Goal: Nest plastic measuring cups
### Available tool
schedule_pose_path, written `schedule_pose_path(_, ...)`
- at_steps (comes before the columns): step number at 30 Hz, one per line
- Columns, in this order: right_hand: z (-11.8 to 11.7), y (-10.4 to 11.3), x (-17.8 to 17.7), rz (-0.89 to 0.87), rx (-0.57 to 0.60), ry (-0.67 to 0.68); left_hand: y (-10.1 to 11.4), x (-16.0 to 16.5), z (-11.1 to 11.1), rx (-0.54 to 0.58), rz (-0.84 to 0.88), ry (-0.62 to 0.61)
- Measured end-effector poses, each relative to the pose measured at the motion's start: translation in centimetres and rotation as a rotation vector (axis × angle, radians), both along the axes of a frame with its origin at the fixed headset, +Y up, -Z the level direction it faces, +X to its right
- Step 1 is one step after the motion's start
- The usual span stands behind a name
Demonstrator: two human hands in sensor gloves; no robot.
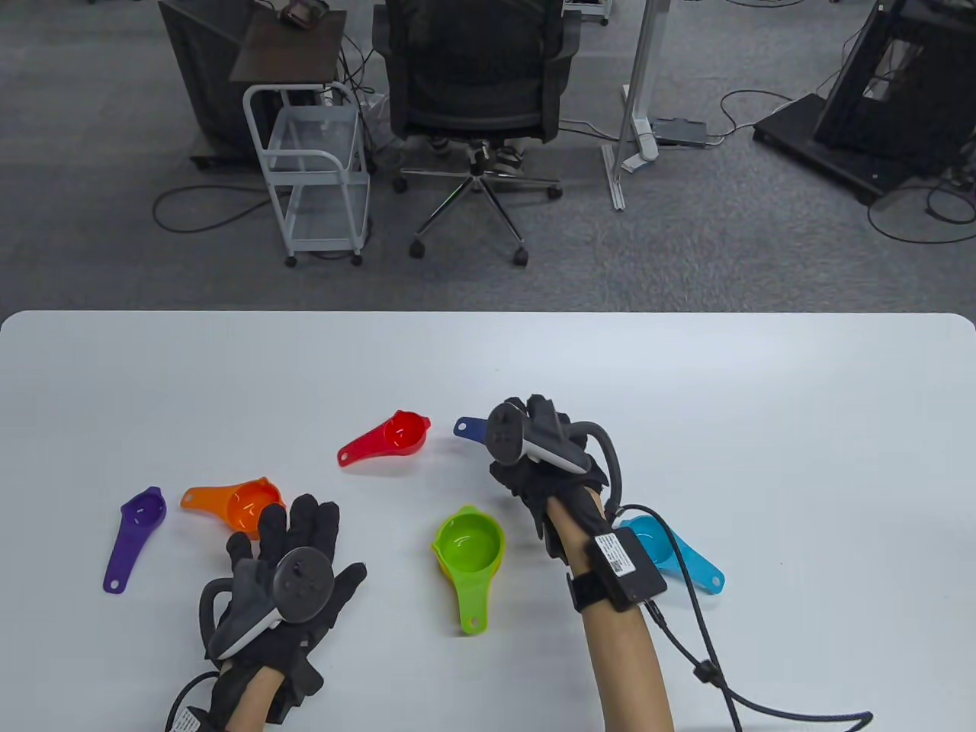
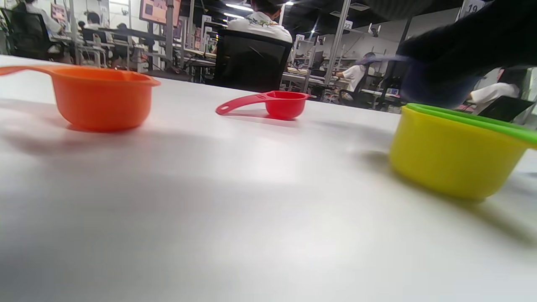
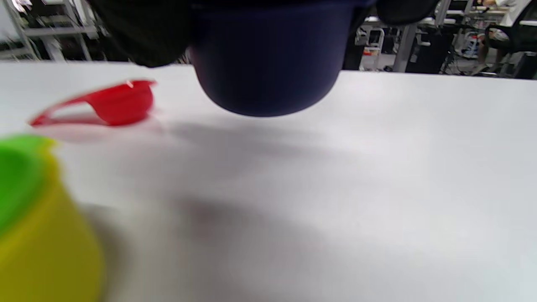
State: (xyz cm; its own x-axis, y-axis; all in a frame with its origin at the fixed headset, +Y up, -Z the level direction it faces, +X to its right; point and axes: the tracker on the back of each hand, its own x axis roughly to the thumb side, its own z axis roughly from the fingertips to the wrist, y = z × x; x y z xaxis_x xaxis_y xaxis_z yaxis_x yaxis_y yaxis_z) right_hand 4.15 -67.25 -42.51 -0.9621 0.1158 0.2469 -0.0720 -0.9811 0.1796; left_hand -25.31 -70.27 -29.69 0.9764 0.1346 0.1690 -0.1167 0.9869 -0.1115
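— Hands?
— Right hand (image 1: 534, 457) grips navy cup (image 3: 268, 58), lifted off table (image 1: 762, 427). Left hand (image 1: 286, 587) flat, fingers spread, by orange cup (image 1: 248, 507).
— Nest?
— Green cup (image 1: 469, 543) inside yellow cup (image 2: 453, 161).

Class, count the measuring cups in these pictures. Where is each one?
7: purple cup far left, orange cup, red cup, green cup nested in yellow cup, navy cup in right hand, blue cup right.

You get bright, even overhead light with soft shadows on the table (image 1: 762, 396); both wrist views blur up close.
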Motion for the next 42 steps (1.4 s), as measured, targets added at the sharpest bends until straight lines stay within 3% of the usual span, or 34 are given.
schedule_pose_path(6,7.8,1.8,-0.5,-0.077,0.082,0.205,0.1,0.9,0.7,0.002,0.096,-0.081)
schedule_pose_path(10,12.5,1.3,-2.9,-0.092,0.110,0.349,0.4,1.4,1.2,-0.004,0.359,-0.135)
schedule_pose_path(14,14.4,0.1,-5.2,-0.008,0.128,0.427,0.5,1.3,1.4,-0.060,0.575,-0.189)
schedule_pose_path(18,14.8,-0.4,-6.0,-0.001,0.155,0.452,-0.3,1.1,0.9,-0.214,0.686,-0.239)
schedule_pose_path(21,14.6,-0.3,-5.4,-0.073,0.167,0.427,-0.3,0.6,0.7,-0.225,0.781,-0.206)
schedule_pose_path(25,14.0,0.4,-3.5,-0.276,0.084,0.205,-0.1,0.0,0.9,-0.148,0.852,-0.092)
schedule_pose_path(29,13.6,-0.1,-3.5,-0.591,-0.058,0.126,0.2,0.8,1.2,-0.101,0.836,-0.112)
schedule_pose_path(31,13.4,-0.2,-4.3,-0.640,-0.109,0.079,0.2,2.1,1.6,-0.119,0.810,-0.159)
schedule_pose_path(34,13.0,0.0,-4.9,-0.599,-0.034,0.056,0.5,3.8,2.2,-0.123,0.700,-0.245)
schedule_pose_path(38,12.7,0.1,-5.9,-0.658,-0.066,-0.010,0.4,5.7,2.7,-0.127,0.593,-0.330)
schedule_pose_path(42,12.4,0.6,-6.2,-0.577,0.018,-0.045,0.7,5.6,2.6,-0.130,0.547,-0.362)
